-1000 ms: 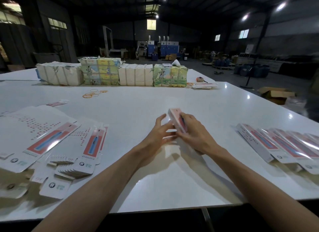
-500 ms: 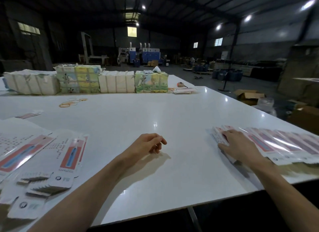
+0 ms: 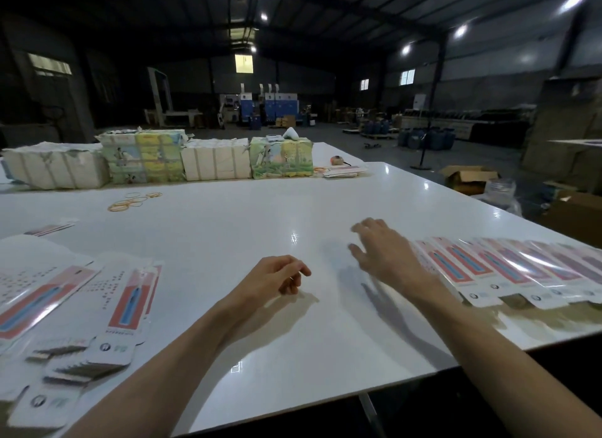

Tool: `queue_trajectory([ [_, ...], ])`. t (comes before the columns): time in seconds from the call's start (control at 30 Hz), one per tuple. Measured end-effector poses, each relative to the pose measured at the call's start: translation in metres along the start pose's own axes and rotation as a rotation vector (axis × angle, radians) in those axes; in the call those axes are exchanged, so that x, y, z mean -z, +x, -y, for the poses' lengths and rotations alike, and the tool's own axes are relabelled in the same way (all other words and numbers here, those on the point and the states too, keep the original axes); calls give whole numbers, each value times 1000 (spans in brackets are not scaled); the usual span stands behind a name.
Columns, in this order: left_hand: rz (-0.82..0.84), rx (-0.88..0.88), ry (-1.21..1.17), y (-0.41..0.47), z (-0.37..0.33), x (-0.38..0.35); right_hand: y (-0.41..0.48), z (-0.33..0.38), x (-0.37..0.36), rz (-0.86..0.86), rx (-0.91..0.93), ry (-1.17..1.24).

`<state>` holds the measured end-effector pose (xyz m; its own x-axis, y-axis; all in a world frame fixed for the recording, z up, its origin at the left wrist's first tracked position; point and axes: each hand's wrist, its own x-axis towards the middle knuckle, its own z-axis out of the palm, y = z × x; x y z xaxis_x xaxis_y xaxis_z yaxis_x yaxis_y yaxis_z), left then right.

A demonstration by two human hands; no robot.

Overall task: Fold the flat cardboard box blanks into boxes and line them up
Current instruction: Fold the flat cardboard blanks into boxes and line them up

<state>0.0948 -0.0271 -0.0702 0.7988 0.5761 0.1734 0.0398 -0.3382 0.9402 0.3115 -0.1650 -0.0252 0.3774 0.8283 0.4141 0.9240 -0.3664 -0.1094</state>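
Dim hall. Ceiling lamps flare overhead and glint on the glossy white surface. Both arms cast soft shadows. The right grip is motion-blurred, and the edges bow.

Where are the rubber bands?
In the head view, the rubber bands lie loose on the white table, left of centre, just in front of the wrapped bundles.

Flat blanks on my left: loose overlapping pile on the table, white card, red panel with blue strip, tabbed ends toward me. More blanks spread flat further left. Folded boxes on my right: long slim, same red and blue print, lying side by side in one close row, white ends toward the near table edge.
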Motion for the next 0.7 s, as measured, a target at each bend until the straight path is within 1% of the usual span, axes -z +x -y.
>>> queue_trajectory([
  [0.07,-42,-11,-51,-3,-3,0,18,39,-10,-55,94,36],
  [0.17,-129,-14,-117,-5,-6,2,28,83,-36,-70,151,154],
  [0.23,-181,-13,-82,-6,-7,3,25,96,-54,-40,159,225],
  [0.3,-264,17,11,-5,-6,8,25,95,-66,-25,132,273],
  [0.4,-414,131,284,-2,-7,30,30,86,-74,-40,65,318],
  [0.47,-418,228,629,-2,-7,54,31,83,-76,-11,50,348],
  [0.53,-381,394,976,-5,-8,81,33,83,-77,9,48,389],
  [0.57,-366,493,1096,-10,-9,94,33,83,-77,13,49,409],
  [0.63,-367,690,1235,-25,-10,117,35,83,-77,24,52,445],
  [0.7,-435,818,1320,-46,-9,139,36,82,-77,30,50,479],
])
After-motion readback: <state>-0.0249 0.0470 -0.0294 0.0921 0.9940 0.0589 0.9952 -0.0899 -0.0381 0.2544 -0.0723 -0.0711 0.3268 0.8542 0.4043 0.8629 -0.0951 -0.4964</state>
